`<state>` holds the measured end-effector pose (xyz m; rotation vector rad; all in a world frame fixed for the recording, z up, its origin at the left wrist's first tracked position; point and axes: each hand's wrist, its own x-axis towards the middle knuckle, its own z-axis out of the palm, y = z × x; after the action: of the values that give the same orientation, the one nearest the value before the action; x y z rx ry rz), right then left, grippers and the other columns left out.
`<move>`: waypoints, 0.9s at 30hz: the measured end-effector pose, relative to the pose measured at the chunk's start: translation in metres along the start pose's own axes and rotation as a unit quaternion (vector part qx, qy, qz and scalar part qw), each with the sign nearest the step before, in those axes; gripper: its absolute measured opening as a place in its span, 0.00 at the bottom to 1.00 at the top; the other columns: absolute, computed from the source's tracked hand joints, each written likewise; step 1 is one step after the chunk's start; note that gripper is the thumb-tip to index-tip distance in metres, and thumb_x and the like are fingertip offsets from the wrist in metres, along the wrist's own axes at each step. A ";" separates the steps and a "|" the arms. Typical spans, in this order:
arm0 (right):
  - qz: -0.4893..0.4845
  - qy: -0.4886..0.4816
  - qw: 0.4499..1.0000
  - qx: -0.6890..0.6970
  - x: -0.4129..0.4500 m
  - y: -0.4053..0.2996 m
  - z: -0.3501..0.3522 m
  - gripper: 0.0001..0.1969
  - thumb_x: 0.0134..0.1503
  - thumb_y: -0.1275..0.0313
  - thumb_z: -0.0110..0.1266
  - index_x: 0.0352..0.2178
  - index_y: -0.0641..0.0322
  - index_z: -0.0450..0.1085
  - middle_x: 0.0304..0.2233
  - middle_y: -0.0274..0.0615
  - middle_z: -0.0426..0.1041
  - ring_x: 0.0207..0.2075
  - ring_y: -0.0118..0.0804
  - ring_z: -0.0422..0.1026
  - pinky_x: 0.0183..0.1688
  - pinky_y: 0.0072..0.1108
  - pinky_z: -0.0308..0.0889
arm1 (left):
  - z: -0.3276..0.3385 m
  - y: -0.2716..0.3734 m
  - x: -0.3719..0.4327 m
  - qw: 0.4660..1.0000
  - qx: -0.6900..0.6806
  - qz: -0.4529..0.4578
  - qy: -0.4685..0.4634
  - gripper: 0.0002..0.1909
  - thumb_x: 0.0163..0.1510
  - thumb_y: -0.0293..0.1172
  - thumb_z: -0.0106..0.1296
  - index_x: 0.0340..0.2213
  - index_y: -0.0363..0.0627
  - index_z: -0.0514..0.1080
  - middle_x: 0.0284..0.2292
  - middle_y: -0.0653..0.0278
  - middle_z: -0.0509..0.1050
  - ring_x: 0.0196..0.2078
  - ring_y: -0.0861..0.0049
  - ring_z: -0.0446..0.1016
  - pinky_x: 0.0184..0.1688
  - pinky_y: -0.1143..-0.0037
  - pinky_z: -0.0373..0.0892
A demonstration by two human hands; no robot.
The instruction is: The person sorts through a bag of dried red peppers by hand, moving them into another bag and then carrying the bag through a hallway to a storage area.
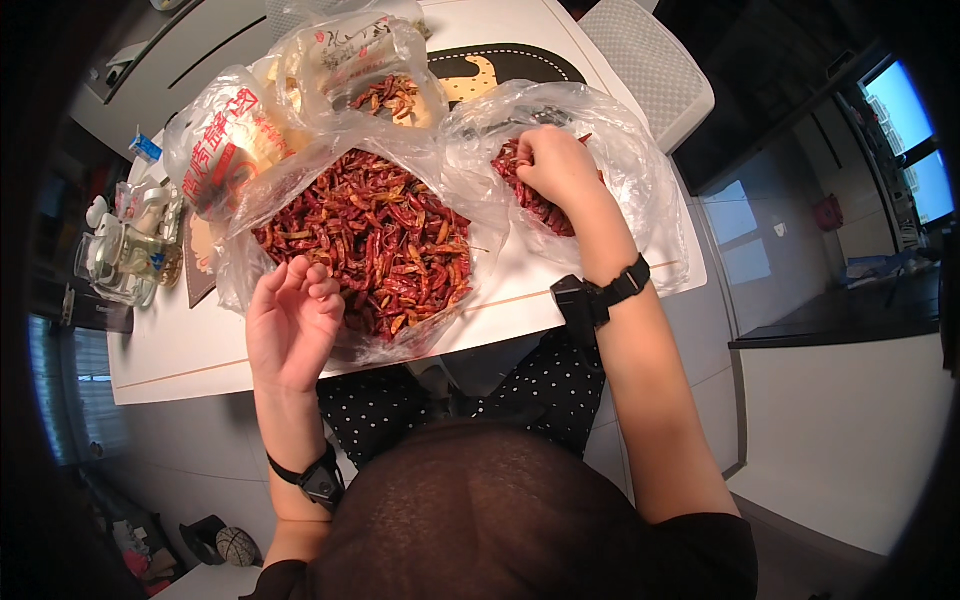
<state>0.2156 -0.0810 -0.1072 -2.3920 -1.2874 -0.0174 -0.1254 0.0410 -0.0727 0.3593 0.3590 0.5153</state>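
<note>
A large clear plastic bag [491,247] lies rolled open on the table, full of dried red chilies [375,240]. My left hand [294,322] is at its near left edge, palm up with loosely curled fingers. The palm looks bare, but whether the fingertips pinch anything is unclear. To the right, a second clear plastic bag [637,172] holds a smaller heap of dried red chilies [536,199]. Over that heap is my right hand [556,163], its fingers bent downward and partly hidden. I cannot tell whether a chili is between them.
Behind the large bag, a printed plastic bag [405,67] contains paler chili pieces [390,97]. Another bag with red writing [232,150] stands left of it. Glass containers [135,251] crowd the white table's [180,367] left side. A grey chair [645,67] stands beyond the far right edge.
</note>
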 end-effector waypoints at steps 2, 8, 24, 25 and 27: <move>0.026 0.007 0.999 0.041 -0.008 0.010 -0.010 0.06 0.43 0.71 0.58 0.26 0.57 0.76 0.29 0.46 0.76 0.32 0.48 0.74 0.36 0.32 0.70 | 0.000 0.001 0.000 1.000 -0.004 -0.002 -0.004 0.10 0.57 0.33 0.43 0.33 0.39 0.68 0.30 0.62 0.68 0.32 0.76 0.64 0.33 0.78 0.64; 0.128 0.098 0.975 0.154 -0.059 0.025 -0.045 0.07 0.45 0.74 0.59 0.27 0.66 0.75 0.24 0.47 0.76 0.25 0.38 0.75 0.30 0.24 0.69 | -0.002 -0.001 0.006 1.000 -0.002 -0.002 -0.009 0.09 0.57 0.33 0.43 0.33 0.38 0.67 0.30 0.62 0.67 0.31 0.76 0.64 0.33 0.78 0.63; 0.147 0.100 0.879 0.441 -0.102 0.028 -0.038 0.07 0.50 0.77 0.56 0.32 0.70 0.73 0.24 0.46 0.76 0.24 0.32 0.74 0.27 0.20 0.69 | -0.001 -0.007 0.005 1.000 0.000 -0.012 -0.004 0.10 0.58 0.32 0.42 0.34 0.37 0.67 0.30 0.60 0.66 0.32 0.76 0.62 0.34 0.78 0.62; 0.108 0.089 0.933 0.332 -0.106 0.021 -0.037 0.08 0.51 0.76 0.55 0.33 0.69 0.74 0.25 0.48 0.75 0.26 0.34 0.74 0.30 0.21 0.69 | -0.002 -0.007 0.005 1.000 0.002 -0.010 0.001 0.10 0.58 0.32 0.43 0.34 0.37 0.67 0.30 0.60 0.66 0.32 0.76 0.62 0.34 0.78 0.62; 0.068 0.077 0.971 0.217 -0.115 0.009 -0.037 0.09 0.52 0.74 0.53 0.34 0.67 0.74 0.27 0.50 0.75 0.28 0.36 0.73 0.33 0.23 0.68 | -0.002 -0.007 0.004 1.000 0.005 -0.009 0.007 0.10 0.58 0.32 0.43 0.34 0.37 0.67 0.30 0.60 0.65 0.32 0.76 0.62 0.34 0.78 0.62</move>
<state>0.1641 -0.1905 -0.1009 -2.0497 -0.9400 0.1067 -0.1199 0.0380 -0.0789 0.3616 0.3775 0.4993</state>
